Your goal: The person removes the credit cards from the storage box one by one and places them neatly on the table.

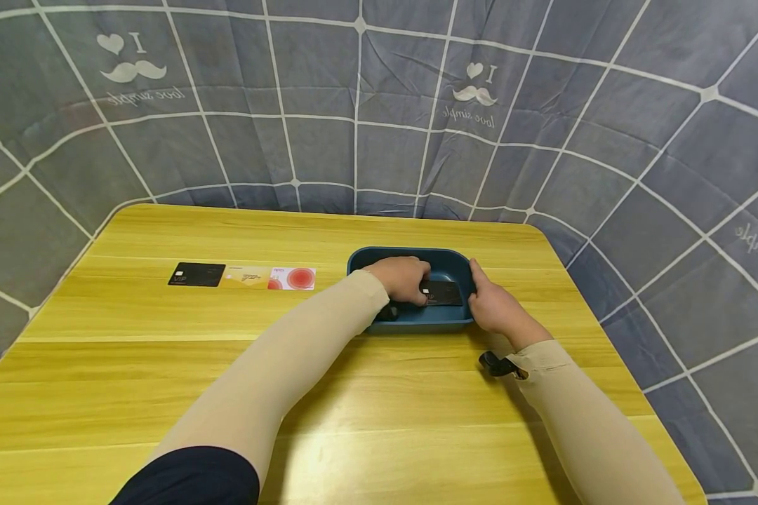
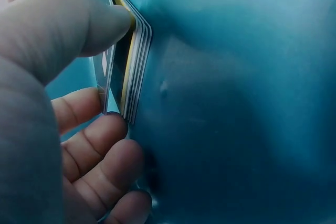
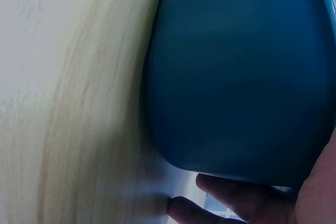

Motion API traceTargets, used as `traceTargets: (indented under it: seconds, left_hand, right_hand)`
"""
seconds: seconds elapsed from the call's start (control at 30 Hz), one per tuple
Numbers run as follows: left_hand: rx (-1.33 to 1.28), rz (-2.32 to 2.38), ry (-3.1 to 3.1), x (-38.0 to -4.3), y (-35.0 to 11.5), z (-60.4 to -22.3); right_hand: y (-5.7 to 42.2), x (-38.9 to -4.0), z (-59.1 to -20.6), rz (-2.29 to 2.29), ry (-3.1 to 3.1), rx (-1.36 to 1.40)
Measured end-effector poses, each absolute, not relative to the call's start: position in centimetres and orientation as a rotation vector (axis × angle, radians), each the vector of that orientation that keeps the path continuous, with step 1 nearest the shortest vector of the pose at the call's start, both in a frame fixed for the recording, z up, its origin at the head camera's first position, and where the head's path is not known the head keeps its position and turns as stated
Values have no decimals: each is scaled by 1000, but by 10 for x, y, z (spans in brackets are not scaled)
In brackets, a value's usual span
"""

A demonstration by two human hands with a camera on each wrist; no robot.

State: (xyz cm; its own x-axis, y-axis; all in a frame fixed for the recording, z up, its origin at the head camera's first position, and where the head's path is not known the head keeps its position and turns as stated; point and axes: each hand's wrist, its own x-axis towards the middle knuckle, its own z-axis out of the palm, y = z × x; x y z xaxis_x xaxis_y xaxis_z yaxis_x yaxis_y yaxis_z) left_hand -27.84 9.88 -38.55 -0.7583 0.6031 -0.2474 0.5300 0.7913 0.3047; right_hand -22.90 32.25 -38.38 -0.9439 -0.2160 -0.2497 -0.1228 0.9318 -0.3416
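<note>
Inside a dark blue plastic tray (image 1: 417, 327), my left hand (image 1: 398, 276) reaches down over a stack of cards. The black card (image 1: 445, 293) on top shows its "VIP" lettering beside the fingers. In the left wrist view the stacked card edges (image 2: 137, 72) fan slightly, and my thumb and fingers pinch the top black card (image 2: 104, 65), with a gap between it and the others. My right hand (image 1: 497, 306) holds the tray's right end, thumb at the rim and fingers against the outer wall. The right wrist view shows the tray's side (image 3: 236, 77) and those fingertips (image 3: 220, 187) under its end.
Left of the tray, a black VIP card (image 1: 197, 274), a yellow card (image 1: 246, 277) and a white card with red circles (image 1: 293, 278) lie in a row on the wooden table (image 1: 379, 414). A grey checked curtain (image 1: 322, 91) surrounds the table's far and right sides.
</note>
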Motion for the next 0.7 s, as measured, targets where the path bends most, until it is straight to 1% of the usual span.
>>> traceTargets:
  seconds: [0.7]
  left_hand:
    - [878, 383, 2641, -282, 99, -390]
  right_hand:
    - [322, -227, -386, -499, 2801, -251]
